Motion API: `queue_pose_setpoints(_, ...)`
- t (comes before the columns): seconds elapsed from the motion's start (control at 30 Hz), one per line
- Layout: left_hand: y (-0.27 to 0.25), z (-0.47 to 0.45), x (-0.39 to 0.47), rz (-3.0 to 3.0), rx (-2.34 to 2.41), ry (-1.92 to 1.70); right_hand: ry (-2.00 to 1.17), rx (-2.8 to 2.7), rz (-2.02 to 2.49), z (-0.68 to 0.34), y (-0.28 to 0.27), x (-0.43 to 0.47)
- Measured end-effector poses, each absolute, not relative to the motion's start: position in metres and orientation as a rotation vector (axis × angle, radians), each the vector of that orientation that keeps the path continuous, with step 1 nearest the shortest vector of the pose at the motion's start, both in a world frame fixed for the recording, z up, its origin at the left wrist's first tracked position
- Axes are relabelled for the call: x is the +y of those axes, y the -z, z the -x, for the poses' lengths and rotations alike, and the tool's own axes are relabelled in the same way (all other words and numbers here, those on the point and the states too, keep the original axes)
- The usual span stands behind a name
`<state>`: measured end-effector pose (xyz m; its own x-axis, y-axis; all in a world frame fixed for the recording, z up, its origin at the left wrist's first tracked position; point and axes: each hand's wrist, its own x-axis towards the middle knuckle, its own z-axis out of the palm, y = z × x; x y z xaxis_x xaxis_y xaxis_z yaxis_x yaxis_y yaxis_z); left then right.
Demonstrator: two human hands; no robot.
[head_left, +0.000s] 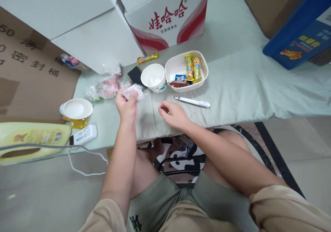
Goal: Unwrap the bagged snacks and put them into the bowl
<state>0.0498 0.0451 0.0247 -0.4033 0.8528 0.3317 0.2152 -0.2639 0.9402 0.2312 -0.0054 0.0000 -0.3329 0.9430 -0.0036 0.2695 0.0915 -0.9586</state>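
Note:
My left hand (pixel 126 104) is closed on a piece of crumpled clear plastic wrap (pixel 136 91), held just in front of a paper cup (pixel 154 77). My right hand (pixel 173 114) hovers over the near part of the cloth with its fingers curled in, and nothing shows in them. Just beyond it lies a white utility knife (pixel 192 102). A white plastic box (pixel 170 64) behind the knife holds two yellow snack packets (pixel 193 68), a blue packet (pixel 180 77) and a reddish-brown packet (pixel 179 84).
More crumpled plastic packaging (pixel 104 89) lies left of my left hand. Behind the cup are a black flat object (pixel 136 76) and another yellow packet (pixel 147 57). A white bowl (pixel 77 109), white device (pixel 85 134) and yellow jug (pixel 33 139) sit at left. Cartons (pixel 170 21) stand behind.

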Motion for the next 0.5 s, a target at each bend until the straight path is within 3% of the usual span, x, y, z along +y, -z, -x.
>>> queue_pose_setpoints(0.1,-0.05,-0.058,0.079,-1.702,1.687,-1.556,-1.176,-1.914,1.244,-0.233,-0.004,-0.006)
queue_pose_setpoints(0.23,-0.075,-0.09,0.115,-2.263,2.052,-0.892,-1.117,-2.063,1.253,-0.234,-0.006,-0.005)
queue_pose_setpoints(0.4,-0.07,-0.128,0.141,-2.296,2.147,0.09,-1.087,-2.155,1.264,-0.235,-0.006,-0.005)
queue_pose_setpoints(0.5,-0.067,-0.139,0.152,-2.087,1.973,0.376,-1.098,-2.186,1.259,-0.236,-0.006,-0.006)
